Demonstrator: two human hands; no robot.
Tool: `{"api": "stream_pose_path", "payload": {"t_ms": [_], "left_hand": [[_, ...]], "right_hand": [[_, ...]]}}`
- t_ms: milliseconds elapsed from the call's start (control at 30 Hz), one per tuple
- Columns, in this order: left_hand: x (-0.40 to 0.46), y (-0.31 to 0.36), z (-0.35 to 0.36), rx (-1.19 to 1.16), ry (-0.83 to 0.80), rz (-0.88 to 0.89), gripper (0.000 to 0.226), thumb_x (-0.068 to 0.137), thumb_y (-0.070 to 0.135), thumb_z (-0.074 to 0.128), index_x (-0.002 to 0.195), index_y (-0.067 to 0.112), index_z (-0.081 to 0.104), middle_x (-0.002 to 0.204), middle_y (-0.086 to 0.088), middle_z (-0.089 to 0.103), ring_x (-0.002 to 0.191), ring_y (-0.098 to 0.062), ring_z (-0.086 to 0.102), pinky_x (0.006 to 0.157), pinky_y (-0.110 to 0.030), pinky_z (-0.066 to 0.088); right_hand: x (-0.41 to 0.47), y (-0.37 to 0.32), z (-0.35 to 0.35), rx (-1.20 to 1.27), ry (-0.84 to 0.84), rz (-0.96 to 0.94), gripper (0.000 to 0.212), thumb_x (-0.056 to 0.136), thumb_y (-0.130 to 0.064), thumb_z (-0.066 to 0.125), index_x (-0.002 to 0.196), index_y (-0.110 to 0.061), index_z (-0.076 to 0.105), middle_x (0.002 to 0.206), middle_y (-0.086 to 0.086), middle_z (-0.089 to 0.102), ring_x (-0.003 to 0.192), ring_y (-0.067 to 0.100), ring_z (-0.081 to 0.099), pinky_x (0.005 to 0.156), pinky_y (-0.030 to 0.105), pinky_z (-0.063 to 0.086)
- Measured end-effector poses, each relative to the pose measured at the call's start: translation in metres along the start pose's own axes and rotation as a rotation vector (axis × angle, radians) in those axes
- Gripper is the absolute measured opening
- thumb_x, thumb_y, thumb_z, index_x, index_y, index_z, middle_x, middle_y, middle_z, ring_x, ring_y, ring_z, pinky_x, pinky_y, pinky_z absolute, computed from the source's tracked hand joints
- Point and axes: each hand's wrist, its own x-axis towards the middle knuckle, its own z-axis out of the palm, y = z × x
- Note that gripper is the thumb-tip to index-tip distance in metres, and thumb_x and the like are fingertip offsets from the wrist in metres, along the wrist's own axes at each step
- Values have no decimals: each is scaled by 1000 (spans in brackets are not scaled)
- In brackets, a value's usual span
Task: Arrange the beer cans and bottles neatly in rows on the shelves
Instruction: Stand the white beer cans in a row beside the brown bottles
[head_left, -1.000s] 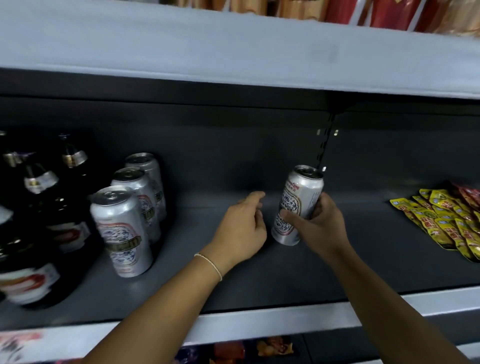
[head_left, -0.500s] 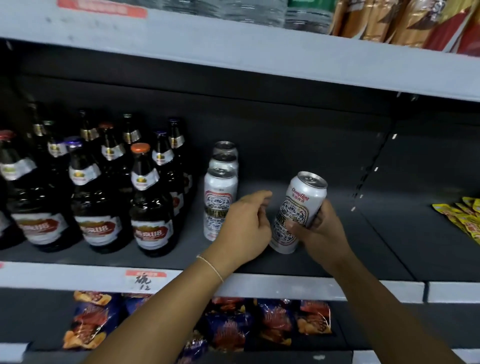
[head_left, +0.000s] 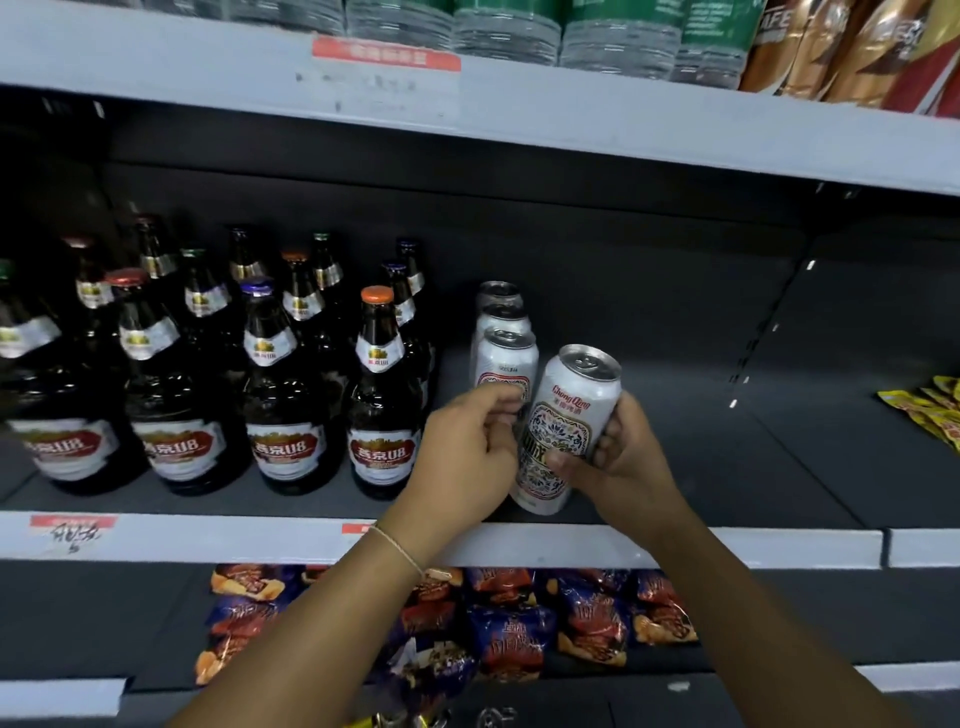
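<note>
While your right hand (head_left: 618, 467) clamps the tilted can (head_left: 569, 431), it hangs over the shelf (head_left: 675, 467) front.
Your left hand (head_left: 467, 452) curls against its side, likely steadying it beside the can row (head_left: 503, 345) for alignment.

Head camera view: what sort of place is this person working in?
Most likely a small shop or supermarket aisle. Tiered shelves carry paper price tags on their front edges, rows of beer bottles stand beside white cans, and packaged snacks fill the shelf below.
</note>
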Motion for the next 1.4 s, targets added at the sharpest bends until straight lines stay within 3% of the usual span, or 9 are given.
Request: {"api": "stream_pose_path", "payload": {"t_ms": [233, 333, 567, 767, 933, 1167, 1400], "left_hand": [[0, -6, -15, -94, -12, -98, 29, 87, -3, 57, 112, 9, 66, 104, -1, 68, 91, -4, 65, 83, -17, 53], [1, -7, -18, -136, -44, -113, 26, 85, 8, 69, 110, 14, 65, 100, 5, 67, 88, 2, 63, 79, -14, 53], [0, -12, -18, -35, -42, -143, 47, 76, 30, 80, 118, 21, 61, 103, 13, 68, 92, 5, 62, 82, -19, 54], [-1, -17, -15, -5, -80, -164, 51, 78, 37, 77, 122, 23, 55, 106, 12, 67, 96, 1, 63, 85, -27, 55], [0, -25, -10, -52, -159, -176, 53, 84, 41, 68, 130, 22, 48, 115, 8, 63, 104, -5, 62, 91, -35, 54], [-10, -32, -8, -77, -181, -199, 45, 95, 46, 36, 134, 25, 45, 127, 9, 59, 119, -6, 53, 102, -39, 46], [-25, -43, -2, -108, -223, -257, 53, 92, 43, 44, 141, 25, 39, 131, 10, 57, 122, -5, 52, 105, -38, 44]], "right_hand": [[2, 7, 20, -13, -75, 1, 68, 75, 12, 76, 125, -28, 51, 118, 0, 72, 116, 18, 66, 96, 39, 55], [5, 9, 26, -23, -95, 6, 69, 76, 12, 76, 127, -27, 52, 119, 0, 71, 115, 18, 66, 97, 42, 54], [9, 14, 29, -38, -100, 30, 65, 78, 15, 73, 130, -19, 55, 120, 0, 71, 115, 18, 67, 98, 43, 54], [10, 19, 30, -21, -120, 28, 65, 79, 20, 68, 127, -21, 54, 123, -4, 70, 118, 16, 65, 98, 32, 53], [4, 24, 25, -16, -88, 18, 58, 80, 14, 71, 126, -19, 54, 121, 1, 71, 117, 18, 66, 98, 34, 53], [-3, 29, 25, -306, -67, 46, 56, 77, -8, 83, 111, -43, 55, 103, -15, 72, 99, 1, 68, 89, 25, 56], [-5, 33, 31, -314, -40, 34, 52, 75, -9, 83, 115, -32, 60, 105, -16, 72, 100, 3, 67, 93, 27, 54]]}}
